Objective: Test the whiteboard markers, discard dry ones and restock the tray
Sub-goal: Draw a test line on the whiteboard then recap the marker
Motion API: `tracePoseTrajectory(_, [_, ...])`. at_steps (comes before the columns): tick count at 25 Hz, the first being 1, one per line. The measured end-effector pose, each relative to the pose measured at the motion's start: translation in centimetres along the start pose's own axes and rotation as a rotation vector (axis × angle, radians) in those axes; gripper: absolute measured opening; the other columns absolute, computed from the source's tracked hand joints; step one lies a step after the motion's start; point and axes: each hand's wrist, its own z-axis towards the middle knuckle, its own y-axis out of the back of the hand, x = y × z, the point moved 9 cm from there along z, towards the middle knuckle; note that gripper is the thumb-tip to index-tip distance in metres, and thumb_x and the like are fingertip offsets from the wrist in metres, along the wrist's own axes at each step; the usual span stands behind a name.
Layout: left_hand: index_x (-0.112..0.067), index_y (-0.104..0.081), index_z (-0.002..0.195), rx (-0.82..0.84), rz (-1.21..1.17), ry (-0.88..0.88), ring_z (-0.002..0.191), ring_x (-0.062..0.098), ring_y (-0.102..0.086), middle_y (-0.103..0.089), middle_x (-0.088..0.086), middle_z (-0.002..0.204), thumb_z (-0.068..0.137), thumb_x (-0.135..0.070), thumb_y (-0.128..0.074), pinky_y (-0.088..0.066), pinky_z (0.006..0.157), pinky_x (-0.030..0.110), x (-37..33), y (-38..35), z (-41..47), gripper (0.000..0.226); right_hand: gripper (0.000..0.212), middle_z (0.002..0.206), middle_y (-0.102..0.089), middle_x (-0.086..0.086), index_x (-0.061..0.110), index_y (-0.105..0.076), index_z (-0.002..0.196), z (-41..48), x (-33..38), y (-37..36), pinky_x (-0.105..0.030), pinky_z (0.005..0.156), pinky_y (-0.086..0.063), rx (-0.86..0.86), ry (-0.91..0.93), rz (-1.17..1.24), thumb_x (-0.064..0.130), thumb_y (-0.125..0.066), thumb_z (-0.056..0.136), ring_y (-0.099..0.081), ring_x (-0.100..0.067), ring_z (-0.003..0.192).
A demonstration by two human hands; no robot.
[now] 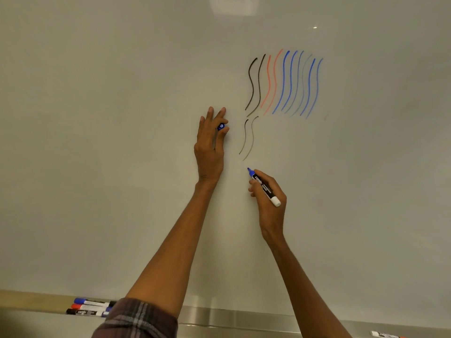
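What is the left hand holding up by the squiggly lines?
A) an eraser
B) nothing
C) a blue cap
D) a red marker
C: the left hand pinches a small blue cap in its fingertips, while the right hand grips the uncapped blue marker.

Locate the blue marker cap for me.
Head view, centre: the blue cap is pinched in the left hand, just left of the faint black strokes.
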Motion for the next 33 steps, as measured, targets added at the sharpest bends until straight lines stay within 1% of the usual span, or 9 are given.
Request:
tracePoseTrajectory(3, [-0.009, -0.068, 0.118, -0.073, -0.155, 0.14, 0.126, 0.016, -0.058, -0.067, 0.002, 0.126, 0.099, -0.019, -0.057, -0.042, 0.112, 0.04, 0.1, 2.1, -1.5, 0.024, 0.025, 0.108, -0.073, -0.011, 0.016, -0.066, 0.121, -0.6, -1.0, -1.0, -0.031, 0.081, -0.058, 0.023, -0.163, 0.224, 0.013, -0.056, 0.099, -0.071, -0.025, 0.093])
tracePoseTrajectory(5, [-0.01, -0.068, 0.116, -0.134, -0.268, 0.293, 0.11, 0.013, -0.066, -0.072, 0.004, 0.113, 0.1, -0.021, -0.057, -0.051, 0.1, 0.03, 0.6, 3.7, -3.1, 0.023, 0.025, 0.109, -0.072, -0.016, 0.015, -0.065, 0.12, -1.4, -1.1, -2.7, -0.034, 0.083, -0.058, 0.09, -0.224, 0.326, 0.014, -0.049, 0.102, -0.071, -0.028, 0.095])
tracePoseTrajectory(7, [-0.012, -0.065, 0.122, -0.21, -0.308, 0.412, 0.107, 0.008, -0.067, -0.074, 0.004, 0.111, 0.101, -0.022, -0.054, -0.051, 0.095, 0.019, 1.5, 5.1, -5.0, 0.025, 0.024, 0.11, -0.072, -0.018, 0.011, -0.063, 0.121, -2.3, -0.9, -4.3, -0.034, 0.084, -0.058, 0.149, -0.236, 0.376, 0.014, -0.049, 0.101, -0.071, -0.032, 0.097])
tracePoseTrajectory(12, [-0.009, -0.062, 0.131, -0.297, -0.47, 0.66, 0.105, 0.019, -0.071, -0.075, 0.003, 0.111, 0.101, -0.024, -0.054, -0.051, 0.103, 0.041, 4.7, 6.9, -9.1, 0.034, 0.024, 0.11, -0.072, -0.016, 0.007, -0.064, 0.119, -4.0, -0.3, -7.0, -0.032, 0.083, -0.058, 0.205, -0.231, 0.398, 0.012, -0.054, 0.098, -0.071, -0.033, 0.099])
tracePoseTrajectory(17, [-0.008, -0.063, 0.128, -0.26, -0.531, 0.707, 0.104, 0.02, -0.072, -0.074, 0.008, 0.112, 0.101, -0.023, -0.053, -0.052, 0.101, 0.043, 4.1, 7.2, -10.9, 0.032, 0.022, 0.108, -0.074, -0.011, 0.012, -0.066, 0.117, -5.1, -0.2, -8.0, -0.037, 0.085, -0.058, 0.227, -0.221, 0.32, 0.013, -0.055, 0.098, -0.072, -0.03, 0.096])
tracePoseTrajectory(21, [-0.009, -0.066, 0.124, -0.235, -0.526, 0.728, 0.102, 0.021, -0.072, -0.075, 0.007, 0.109, 0.101, -0.024, -0.053, -0.053, 0.1, 0.044, 3.6, 7.4, -11.8, 0.03, 0.02, 0.106, -0.074, -0.006, 0.017, -0.067, 0.115, -5.8, 0.0, -8.4, -0.032, 0.08, -0.059, 0.223, -0.213, 0.269, 0.014, -0.058, 0.097, -0.073, -0.026, 0.09])
tracePoseTrajectory(24, [-0.01, -0.068, 0.122, -0.218, -0.52, 0.747, 0.101, 0.023, -0.072, -0.075, 0.006, 0.108, 0.101, -0.024, -0.053, -0.054, 0.099, 0.044, 3.5, 7.8, -12.6, 0.029, 0.018, 0.105, -0.073, -0.009, 0.013, -0.066, 0.113, -6.3, 0.2, -8.7, -0.032, 0.077, -0.059, 0.215, -0.207, 0.259, 0.012, -0.061, 0.095, -0.073, -0.026, 0.087])
tracePoseTrajectory(29, [-0.007, -0.07, 0.116, -0.281, -0.51, 0.769, 0.098, 0.023, -0.073, -0.075, 0.01, 0.106, 0.101, -0.028, -0.054, -0.054, 0.097, 0.045, 4.0, 9.2, -13.4, 0.031, 0.018, 0.102, -0.074, -0.012, 0.012, -0.068, 0.111, -7.5, 0.3, -9.2, -0.03, 0.079, -0.059, 0.201, -0.181, 0.22, 0.01, -0.064, 0.093, -0.073, -0.024, 0.087])
tracePoseTrajectory(33, [-0.008, -0.07, 0.115, -0.293, -0.487, 0.784, 0.094, 0.022, -0.074, -0.076, 0.011, 0.103, 0.1, -0.024, -0.055, -0.056, 0.094, 0.041, 4.9, 10.4, -14.6, 0.027, 0.017, 0.098, -0.074, -0.005, 0.016, -0.068, 0.107, -8.3, 0.2, -9.8, -0.03, 0.081, -0.059, 0.228, -0.164, 0.195, 0.008, -0.064, 0.093, -0.073, -0.022, 0.086])
